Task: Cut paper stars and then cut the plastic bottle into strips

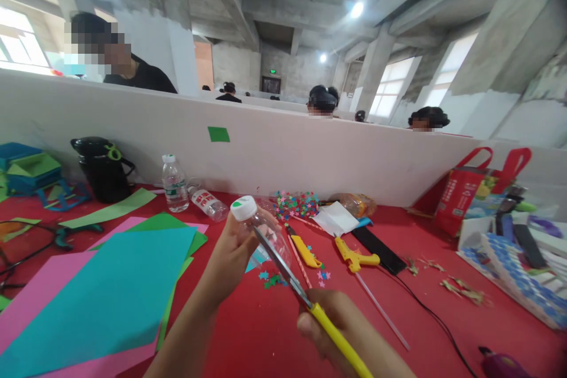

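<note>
My left hand (230, 257) is wrapped round a clear plastic bottle (275, 242) with a white cap, holding it tilted above the red table. In my right hand (330, 319) is a pair of scissors (283, 269) with yellow handles. Their blades point up and left, and the tips meet the bottle just below its neck in this view; whether they cut into it I cannot tell. Small star-shaped confetti (272, 279) and a striped paper straw (300, 260) lie on the table behind the bottle, close to a yellow utility knife (306, 251).
Coloured paper sheets (106, 295) cover the left side. At the back stand a black flask (100, 168) and a water bottle (175, 183). A yellow glue gun (357, 257) with its cord lies right of centre. A white partition (266, 159) closes off the far edge; people sit beyond it.
</note>
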Tool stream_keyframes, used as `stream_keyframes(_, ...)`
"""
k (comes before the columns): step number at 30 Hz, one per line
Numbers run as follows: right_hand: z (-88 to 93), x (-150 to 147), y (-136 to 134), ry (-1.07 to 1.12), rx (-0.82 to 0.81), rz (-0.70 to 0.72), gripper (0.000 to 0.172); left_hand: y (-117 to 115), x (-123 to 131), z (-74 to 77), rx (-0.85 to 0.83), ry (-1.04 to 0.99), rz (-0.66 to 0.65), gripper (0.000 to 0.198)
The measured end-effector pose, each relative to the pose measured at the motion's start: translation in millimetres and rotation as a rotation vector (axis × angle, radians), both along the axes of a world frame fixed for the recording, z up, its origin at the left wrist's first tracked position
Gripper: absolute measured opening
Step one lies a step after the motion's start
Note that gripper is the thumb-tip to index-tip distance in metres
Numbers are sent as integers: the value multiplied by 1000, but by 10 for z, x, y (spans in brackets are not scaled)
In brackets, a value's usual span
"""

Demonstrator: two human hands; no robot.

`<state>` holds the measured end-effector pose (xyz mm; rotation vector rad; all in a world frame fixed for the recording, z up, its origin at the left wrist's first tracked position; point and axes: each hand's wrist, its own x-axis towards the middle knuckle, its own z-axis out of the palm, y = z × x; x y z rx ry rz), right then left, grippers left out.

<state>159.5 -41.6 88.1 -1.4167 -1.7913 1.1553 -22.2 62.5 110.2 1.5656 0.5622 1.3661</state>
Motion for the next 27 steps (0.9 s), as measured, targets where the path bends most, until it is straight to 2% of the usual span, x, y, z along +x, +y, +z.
stream_keyframes(6,-33,1,-72,1,-29,-21,67,-16,-5,-8,17,16,-2,14)
stream_keyframes(10,-83,20,-64,6,-98,4,61,-22,-11,29,28,36,5,12)
stream_keyframes(15,-95,33,-42,1,-97,37,50,-25,-19,39,30,21,-8,15)
stream_keyframes(20,-84,17,-28,14,-93,34,51,-32,-27,31,17,13,-17,14)
stream_keyframes(24,-95,22,4,33,-94,51,53,-31,15,34,-23,-13,14,18)
stream_keyframes(27,-115,40,7,34,-97,4,50,-40,59,40,-51,-52,56,18)
